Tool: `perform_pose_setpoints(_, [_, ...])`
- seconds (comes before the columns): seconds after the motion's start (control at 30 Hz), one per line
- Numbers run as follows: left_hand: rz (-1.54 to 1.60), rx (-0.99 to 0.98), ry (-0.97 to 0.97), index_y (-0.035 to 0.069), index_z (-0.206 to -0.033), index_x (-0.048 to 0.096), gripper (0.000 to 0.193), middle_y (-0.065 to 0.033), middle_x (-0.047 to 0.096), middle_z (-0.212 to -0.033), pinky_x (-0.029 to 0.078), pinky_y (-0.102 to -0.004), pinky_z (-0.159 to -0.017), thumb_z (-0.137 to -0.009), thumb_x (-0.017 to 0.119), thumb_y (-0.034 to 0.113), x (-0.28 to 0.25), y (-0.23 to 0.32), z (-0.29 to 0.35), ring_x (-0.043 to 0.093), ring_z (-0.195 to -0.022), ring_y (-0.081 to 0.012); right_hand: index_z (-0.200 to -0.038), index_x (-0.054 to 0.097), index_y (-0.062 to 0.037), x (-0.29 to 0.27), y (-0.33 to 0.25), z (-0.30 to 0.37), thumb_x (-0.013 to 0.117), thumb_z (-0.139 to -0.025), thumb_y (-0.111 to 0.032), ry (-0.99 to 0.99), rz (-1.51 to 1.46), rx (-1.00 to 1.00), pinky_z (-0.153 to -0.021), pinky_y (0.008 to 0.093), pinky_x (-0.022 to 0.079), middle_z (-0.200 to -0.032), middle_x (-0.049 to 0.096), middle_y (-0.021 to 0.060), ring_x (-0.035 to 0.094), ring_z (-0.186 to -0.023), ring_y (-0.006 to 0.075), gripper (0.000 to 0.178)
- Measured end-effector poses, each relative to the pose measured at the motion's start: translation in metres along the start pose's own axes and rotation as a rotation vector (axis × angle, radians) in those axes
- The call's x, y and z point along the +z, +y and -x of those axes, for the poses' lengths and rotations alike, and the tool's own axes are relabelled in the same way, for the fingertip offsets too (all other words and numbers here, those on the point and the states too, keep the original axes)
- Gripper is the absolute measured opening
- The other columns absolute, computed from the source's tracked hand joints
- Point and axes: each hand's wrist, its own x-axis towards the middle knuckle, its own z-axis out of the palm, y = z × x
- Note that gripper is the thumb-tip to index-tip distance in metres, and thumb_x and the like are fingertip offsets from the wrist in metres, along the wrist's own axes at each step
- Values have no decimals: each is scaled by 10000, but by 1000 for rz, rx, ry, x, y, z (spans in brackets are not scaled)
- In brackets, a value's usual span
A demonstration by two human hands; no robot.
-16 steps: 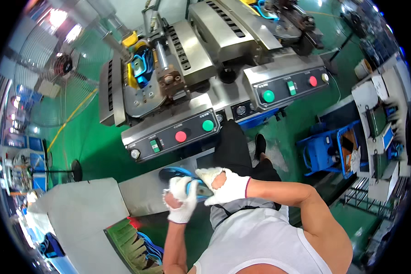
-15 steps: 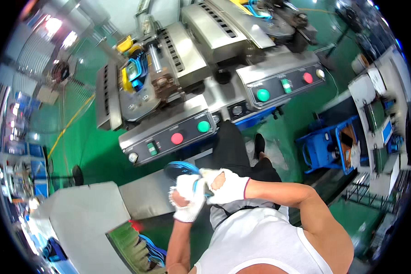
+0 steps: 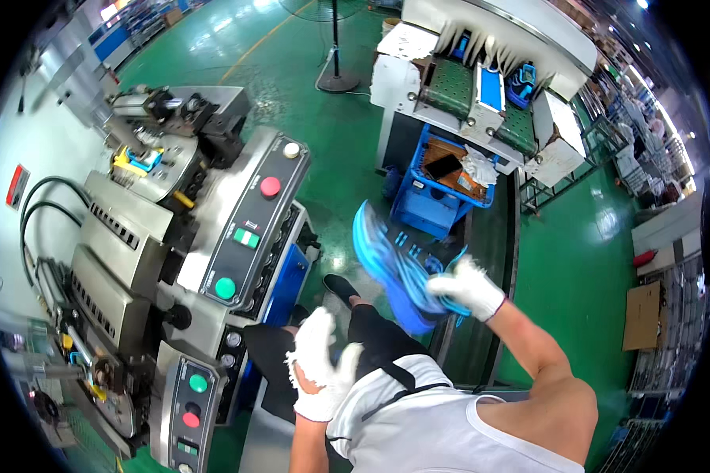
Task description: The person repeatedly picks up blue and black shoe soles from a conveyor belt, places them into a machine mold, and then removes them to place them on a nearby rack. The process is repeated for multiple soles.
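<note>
A blue running shoe [image 3: 394, 268] with light-blue and black parts hangs in front of me to the right, somewhat smeared by motion. My right hand [image 3: 469, 290], in a white glove, is closed on one end of it at the opening. My left hand [image 3: 322, 366], gloved in white with a bare patch near the wrist, is raised over my lap. Its fingers are stretched and the thumb stands apart, with nothing in it. A gap separates the left hand from the shoe.
At left stands a metal pressing machine with one sloped button panel [image 3: 248, 217] and a second panel [image 3: 188, 410] nearer me. A blue cart [image 3: 430, 206] stands ahead, before a conveyor with green belts [image 3: 450, 91] carrying blue shoes. A fan stand [image 3: 338, 81] is farther off.
My view has swung right, from the machine toward the conveyor. My hands, together on the shoe before, are now apart. The left has let go; the right has carried the shoe outward.
</note>
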Motion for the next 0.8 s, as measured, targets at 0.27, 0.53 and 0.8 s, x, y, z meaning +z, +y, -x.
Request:
perform_pose_setpoints(0.27, [-92,-257,-190,-17,-1401,567,628,-217,602,-1334,617,-362,-798,-831,828,20,19,-51,46,712,-948,-285,-1335,620,108,-181,-157,-218,822,-741,-653,900,148,-160,-1034,430,518,-1341,671,288,665,-1236,356,986])
perform_pose_setpoints(0.53, [-85,-647,-45,-7,-1342,607,511,-209,607,-1333,626,-353,-782,-872,803,24,33,-58,73,731,-945,-275,-1157,713,-72,-248,-245,-403,783,-823,-324,706,71,-213,-730,533,593,-1277,694,146,705,-997,338,424])
perform_pose_setpoints(0.8, [-225,-800,150,-7,-1284,658,379,-222,680,-1258,599,-400,-902,-932,769,82,19,-61,73,712,-1088,-350,-1406,650,-139,-339,-213,-473,723,-960,-393,499,164,-138,-796,463,622,-1454,623,93,620,-1273,291,518])
